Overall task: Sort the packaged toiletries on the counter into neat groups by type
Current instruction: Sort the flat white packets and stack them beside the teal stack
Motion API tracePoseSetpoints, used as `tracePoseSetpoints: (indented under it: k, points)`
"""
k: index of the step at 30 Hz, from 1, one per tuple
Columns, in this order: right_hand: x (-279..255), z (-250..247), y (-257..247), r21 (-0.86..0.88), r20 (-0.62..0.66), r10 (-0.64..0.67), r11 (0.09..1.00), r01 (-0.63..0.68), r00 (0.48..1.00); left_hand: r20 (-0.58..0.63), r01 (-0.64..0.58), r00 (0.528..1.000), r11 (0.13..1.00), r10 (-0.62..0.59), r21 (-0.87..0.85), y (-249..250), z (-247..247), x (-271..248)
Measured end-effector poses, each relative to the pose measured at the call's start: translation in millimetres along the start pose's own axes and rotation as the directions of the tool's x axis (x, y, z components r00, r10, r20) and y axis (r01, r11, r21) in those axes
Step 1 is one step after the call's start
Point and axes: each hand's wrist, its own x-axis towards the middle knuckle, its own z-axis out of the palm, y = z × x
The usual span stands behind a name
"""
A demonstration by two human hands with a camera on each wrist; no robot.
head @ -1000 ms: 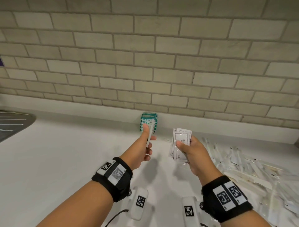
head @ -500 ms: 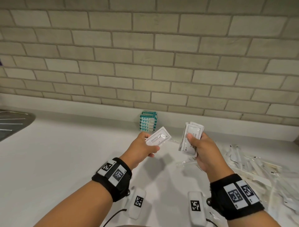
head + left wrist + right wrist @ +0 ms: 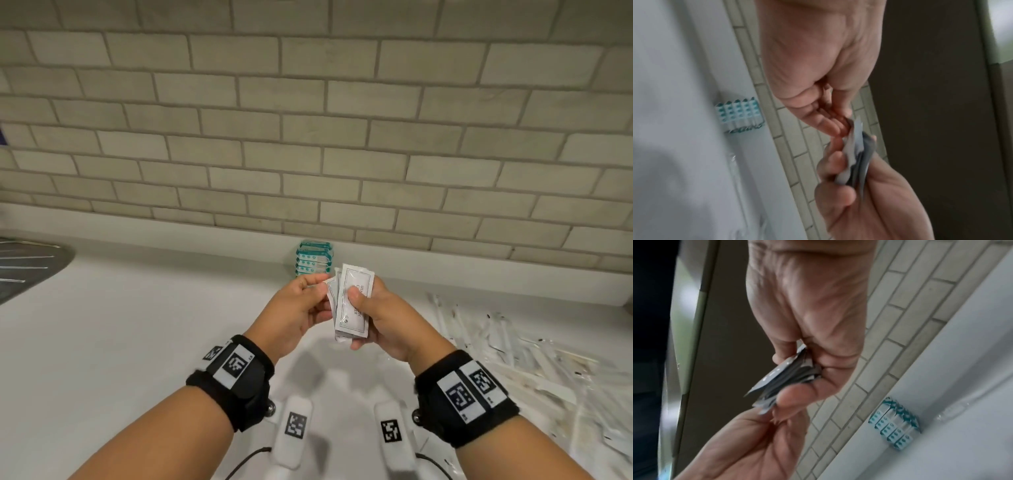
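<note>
Head view: my right hand (image 3: 383, 317) grasps a fanned bundle of white sachets (image 3: 352, 301) above the counter (image 3: 137, 325), thumb clamped across the front packet. My left hand (image 3: 296, 313) pinches one sachet at the bundle's left edge between thumb and fingertips — I judge I am feeding it into the stack. A stack of teal packets (image 3: 313, 258) stands against the backsplash, just behind the hands. A loose heap of clear-wrapped items (image 3: 534, 359) is spread over the counter to the right, unsorted.

Left wrist view: blurred. Fingers (image 3: 828, 123) meet the sachet edges (image 3: 857, 146); the right hand holds the bundle from below. Teal packets (image 3: 740, 113) sit at the wall.

Right wrist view: the bundle (image 3: 785, 378) is splayed, its corners not aligned, and it is gripped at one end only.

Risk: slick film, one-ended grip — packets may slide out as the new one goes in and fall toward the unsorted heap. A low swing could topple the teal stack.
</note>
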Motion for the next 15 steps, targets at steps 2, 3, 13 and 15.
tracePoseSetpoints:
  k: [2,3,13,15]
  points:
    - [2.4,7.2,2.4,-0.087,-0.046,-0.039,0.996,0.035,0.998,0.079,0.037,0.996,0.999,-0.034,-0.034,-5.8,3.1,-2.6]
    - [3.2,11.4,3.3,-0.128,-0.042,-0.069,0.99,0.063,0.997,0.141,0.073,0.988,0.996,-0.065,-0.05,-8.0,5.9,-3.5]
    - [-2.0,21.4,-12.5,-0.856,-0.071,-0.336,0.503,0.116,0.939,0.033,0.194,0.981,0.957,-0.191,-0.217,-6.2,9.0,6.1]
    - [-5.5,17.1,-19.1,-0.859,0.094,-0.295,0.459,0.228,0.951,0.081,0.228,0.973,0.96,-0.217,-0.161,-1.9,6.6,5.4]
